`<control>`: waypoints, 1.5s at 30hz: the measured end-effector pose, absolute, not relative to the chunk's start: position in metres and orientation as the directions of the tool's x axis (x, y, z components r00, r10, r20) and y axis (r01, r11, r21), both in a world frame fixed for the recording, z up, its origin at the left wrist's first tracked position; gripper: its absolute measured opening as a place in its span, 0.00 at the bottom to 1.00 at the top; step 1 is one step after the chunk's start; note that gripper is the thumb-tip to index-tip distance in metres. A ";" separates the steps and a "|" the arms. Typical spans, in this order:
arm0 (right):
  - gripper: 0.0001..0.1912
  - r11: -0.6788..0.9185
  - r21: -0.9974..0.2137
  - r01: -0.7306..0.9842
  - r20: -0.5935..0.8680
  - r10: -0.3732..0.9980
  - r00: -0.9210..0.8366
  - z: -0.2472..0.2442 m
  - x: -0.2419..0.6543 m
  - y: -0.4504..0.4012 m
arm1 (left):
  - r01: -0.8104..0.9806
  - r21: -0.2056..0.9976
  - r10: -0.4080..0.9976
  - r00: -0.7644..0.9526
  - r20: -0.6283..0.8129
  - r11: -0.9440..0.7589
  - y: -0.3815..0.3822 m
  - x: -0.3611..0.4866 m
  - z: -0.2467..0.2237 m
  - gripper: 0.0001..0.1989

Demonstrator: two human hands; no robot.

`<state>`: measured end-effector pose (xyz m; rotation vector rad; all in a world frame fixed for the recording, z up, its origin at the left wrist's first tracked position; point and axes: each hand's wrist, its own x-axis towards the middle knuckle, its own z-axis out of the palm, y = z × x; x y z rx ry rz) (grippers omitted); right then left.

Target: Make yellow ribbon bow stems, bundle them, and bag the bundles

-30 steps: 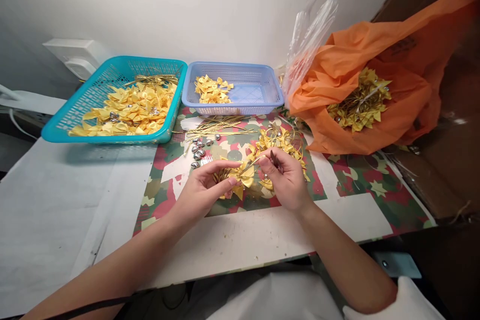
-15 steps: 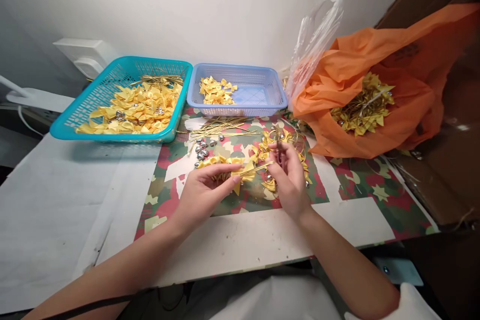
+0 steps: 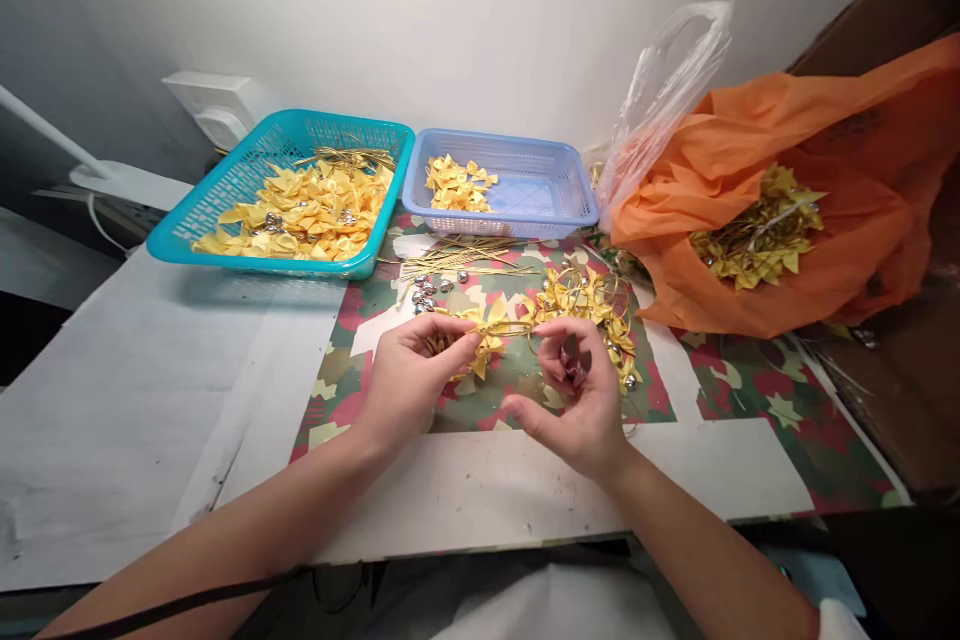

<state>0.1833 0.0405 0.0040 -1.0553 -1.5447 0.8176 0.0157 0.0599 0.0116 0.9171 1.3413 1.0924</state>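
Observation:
My left hand (image 3: 412,375) pinches a thin gold wire tie (image 3: 510,327) between thumb and forefinger, over the middle of the table. The wire is bent into a narrow loop pointing right. My right hand (image 3: 581,400) is at the loop's right end, forefinger stretched toward it and thumb spread away below. A dark reddish patch shows between its curled fingers; I cannot make out what it is. Yellow ribbon flowers (image 3: 487,360) lie just behind the left fingertips, partly hidden. To the right is a pile of yellow flowers with gold wire loops and silver bells (image 3: 592,300).
Loose gold wires (image 3: 472,258) and small silver bells (image 3: 424,295) lie behind my hands. A teal basket (image 3: 225,262) of yellow flowers and a blue basket (image 3: 536,220) stand along the wall. An orange bag (image 3: 697,210) with bundled flowers is at right.
My right thumb has come away from the wire and spread downward. The wire, a straight bundle before, now shows as a loop. The view has turned slightly left.

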 end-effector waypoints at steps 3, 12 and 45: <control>0.24 0.484 -0.832 0.272 0.505 0.863 0.005 0.002 0.177 0.038 | -0.036 0.970 0.968 -0.064 -0.244 0.242 0.058 0.018 0.013 0.11; 0.21 0.652 -0.725 0.221 0.664 0.747 -0.029 -0.005 0.170 0.031 | 0.019 0.991 0.989 -0.057 -0.133 0.135 0.056 0.022 0.009 0.09; 0.09 0.469 -0.502 0.727 0.594 0.798 -0.104 -0.005 0.173 0.041 | -0.107 0.986 0.988 -0.062 -0.139 0.132 0.055 0.020 0.010 0.09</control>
